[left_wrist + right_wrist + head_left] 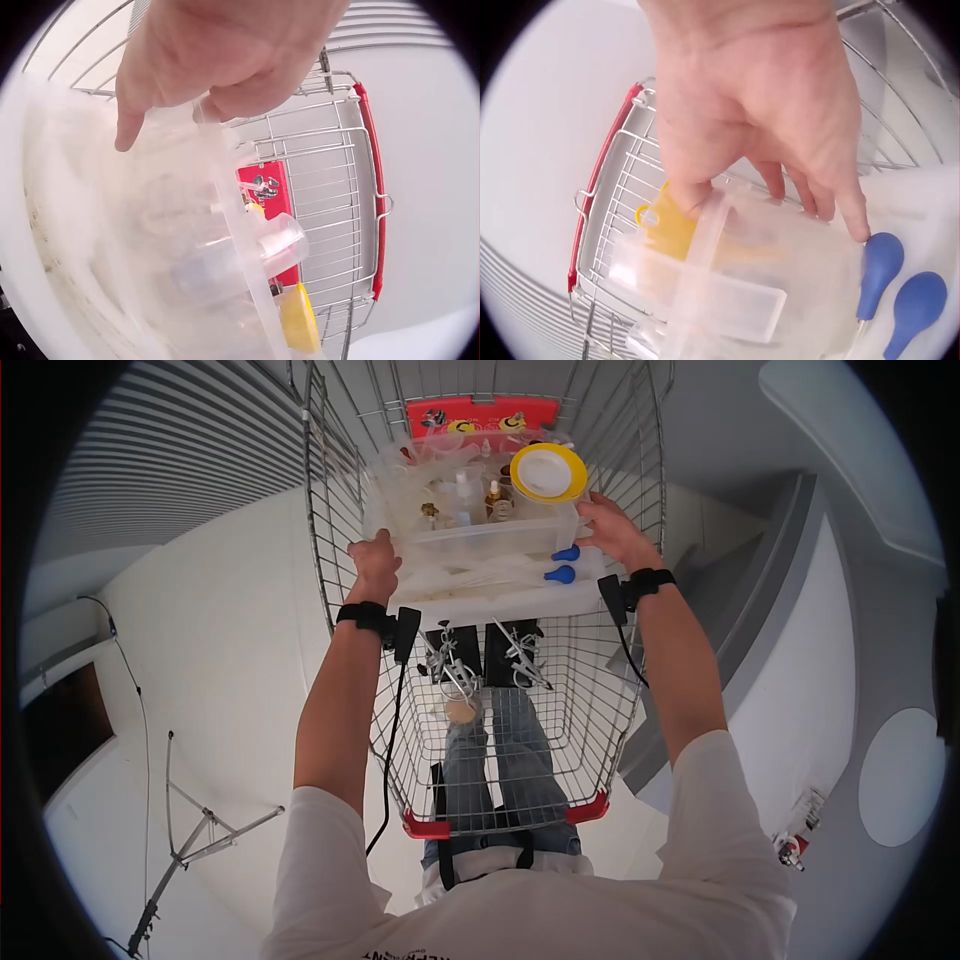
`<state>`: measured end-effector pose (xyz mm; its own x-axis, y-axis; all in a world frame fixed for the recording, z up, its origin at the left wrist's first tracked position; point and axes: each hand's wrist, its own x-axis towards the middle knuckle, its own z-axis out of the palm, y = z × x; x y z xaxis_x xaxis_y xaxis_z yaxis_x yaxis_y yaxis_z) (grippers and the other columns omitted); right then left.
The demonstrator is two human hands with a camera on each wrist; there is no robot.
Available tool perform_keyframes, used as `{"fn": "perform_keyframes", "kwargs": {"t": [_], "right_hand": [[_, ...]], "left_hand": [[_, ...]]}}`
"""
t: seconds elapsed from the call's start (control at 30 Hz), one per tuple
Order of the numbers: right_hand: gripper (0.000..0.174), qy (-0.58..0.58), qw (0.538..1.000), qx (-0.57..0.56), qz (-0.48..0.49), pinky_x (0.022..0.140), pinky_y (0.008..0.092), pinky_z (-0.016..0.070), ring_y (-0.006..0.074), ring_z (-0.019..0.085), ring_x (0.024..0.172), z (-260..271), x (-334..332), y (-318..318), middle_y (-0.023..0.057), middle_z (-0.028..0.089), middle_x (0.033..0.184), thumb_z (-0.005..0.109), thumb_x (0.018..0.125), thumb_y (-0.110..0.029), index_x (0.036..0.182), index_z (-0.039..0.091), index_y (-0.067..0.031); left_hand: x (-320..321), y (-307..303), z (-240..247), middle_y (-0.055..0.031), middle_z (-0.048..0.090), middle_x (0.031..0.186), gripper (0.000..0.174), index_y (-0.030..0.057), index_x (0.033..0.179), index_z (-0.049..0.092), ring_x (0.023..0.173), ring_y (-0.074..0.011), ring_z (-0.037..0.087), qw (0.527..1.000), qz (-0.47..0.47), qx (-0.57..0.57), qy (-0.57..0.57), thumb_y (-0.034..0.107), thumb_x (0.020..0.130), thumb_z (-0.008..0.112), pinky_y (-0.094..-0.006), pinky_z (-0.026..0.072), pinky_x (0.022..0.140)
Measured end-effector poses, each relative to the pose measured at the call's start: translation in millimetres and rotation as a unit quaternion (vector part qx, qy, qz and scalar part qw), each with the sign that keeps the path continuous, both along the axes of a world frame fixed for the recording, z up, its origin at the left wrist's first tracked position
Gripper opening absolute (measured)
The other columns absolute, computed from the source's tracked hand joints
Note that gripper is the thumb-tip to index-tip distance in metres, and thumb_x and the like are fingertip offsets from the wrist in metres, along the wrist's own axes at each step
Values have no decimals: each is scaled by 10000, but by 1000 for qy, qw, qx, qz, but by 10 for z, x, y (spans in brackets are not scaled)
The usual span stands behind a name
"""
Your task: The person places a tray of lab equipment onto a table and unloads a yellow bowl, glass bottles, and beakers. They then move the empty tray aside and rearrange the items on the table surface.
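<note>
A clear plastic bin (480, 540) is held over a wire shopping cart (620, 690). My left hand (375, 565) grips its left rim, with the fingers curled over the edge (225, 52). My right hand (610, 530) grips the right rim, thumb over the wall and fingers down the outside (757, 97). Inside the bin stand small bottles (495, 500) and a round yellow-rimmed lid (547, 471). Two blue rubber bulbs (562, 565) lie near my right fingers (881, 262). The bin's clear wall (232, 217) blurs much of the contents in both wrist views.
The cart has red corner guards (425, 827) and a red flap (480, 415) at its far end. My jeans (500, 750) show through the wire floor. A tripod (190, 840) stands at lower left. Grey stepped structures (760, 610) rise on the right.
</note>
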<state>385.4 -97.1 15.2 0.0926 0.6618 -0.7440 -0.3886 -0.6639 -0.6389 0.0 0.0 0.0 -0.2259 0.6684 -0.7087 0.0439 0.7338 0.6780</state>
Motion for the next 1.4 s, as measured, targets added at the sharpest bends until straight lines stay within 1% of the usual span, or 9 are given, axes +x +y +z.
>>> {"fn": "perform_keyframes", "kwargs": {"t": [0.2, 0.27, 0.4, 0.6, 0.8, 1.0, 1.07, 1.3, 1.4], "right_hand": [[810, 25, 999, 30, 25, 1025, 613, 367, 318, 417, 1329, -97, 97, 145, 132, 437, 1444, 602, 797, -91, 1523, 245, -59], [761, 12, 998, 19, 50, 1031, 593, 411, 309, 477, 1305, 48, 72, 139, 132, 435, 1450, 616, 821, -25, 1498, 273, -82], [853, 14, 998, -8, 58, 1058, 617, 376, 327, 435, 1347, 285, -27, 178, 124, 408, 1478, 617, 795, 18, 1533, 213, -126], [854, 28, 998, -22, 60, 1044, 667, 357, 363, 422, 1357, 240, 0, 213, 135, 391, 1492, 608, 845, -48, 1561, 172, -209], [718, -68, 986, -45, 144, 836, 670, 504, 415, 582, 1170, 143, -11, 237, 212, 468, 1415, 591, 929, -180, 1542, 218, -182], [604, -80, 987, 78, 114, 566, 500, 587, 315, 698, 866, 520, -190, 101, 186, 610, 1197, 545, 952, -146, 1500, 290, -138], [824, -32, 997, 44, 45, 494, 451, 555, 324, 679, 889, 690, -229, 58, 165, 602, 1204, 452, 729, 126, 1501, 317, -128], [810, -6, 995, 95, 27, 506, 401, 532, 278, 674, 828, 994, -222, -325, 133, 614, 1158, 513, 733, 113, 1483, 333, -136], [647, -53, 993, 99, 37, 529, 330, 556, 204, 694, 815, 1308, -235, -503, 101, 644, 1149, 588, 896, -43, 1491, 349, -131]], "left_hand": [[264, -29, 161, -195, 460, 1221, 571, -94, 1265, 309, 1063, -288, 533, 997, 47, 41, 37, 209, 910, 638, -486, 616, 820], [191, -3, -21, -222, 387, 1372, 631, -19, 1327, 155, 1179, -323, 498, 999, 33, -1, -39, 213, 937, 594, -515, 607, 812], [226, -57, 91, -206, 397, 1340, 544, -33, 1300, 224, 1153, -333, 516, 998, 59, 6, -10, 180, 940, 571, -568, 603, 829], [26, -39, -2, -162, 409, 1265, 391, -15, 1259, 377, 1130, -401, 543, 976, -4, -15, -218, 113, 918, 519, -603, 582, 842], [9, 7, 114, -160, 409, 1290, 641, 94, 1480, 243, 1204, -476, 484, 968, 17, 0, -249, 27, 883, 467, -643, 549, 874], [20, -75, 395, -195, 433, 1367, 629, 84, 1469, 301, 1239, -480, 480, 963, -6, 7, -269, 19, 851, 403, -583, 569, 883], [60, -134, 609, -192, 442, 1364, 628, 74, 1466, 302, 1224, -476, 499, 965, -11, 14, -260, 15, 849, 404, -575, 573, 878], [22, -336, 1131, -185, 451, 1375, 620, 56, 1464, 299, 1203, -454, 536, 964, -27, 74, -253, -1, 855, 401, -575, 585, 844], [-7, -508, 1407, -184, 451, 1381, 614, 56, 1464, 302, 1203, -447, 538, 964, -36, 82, -250, -6, 860, 395, -583, 588, 830]]}}
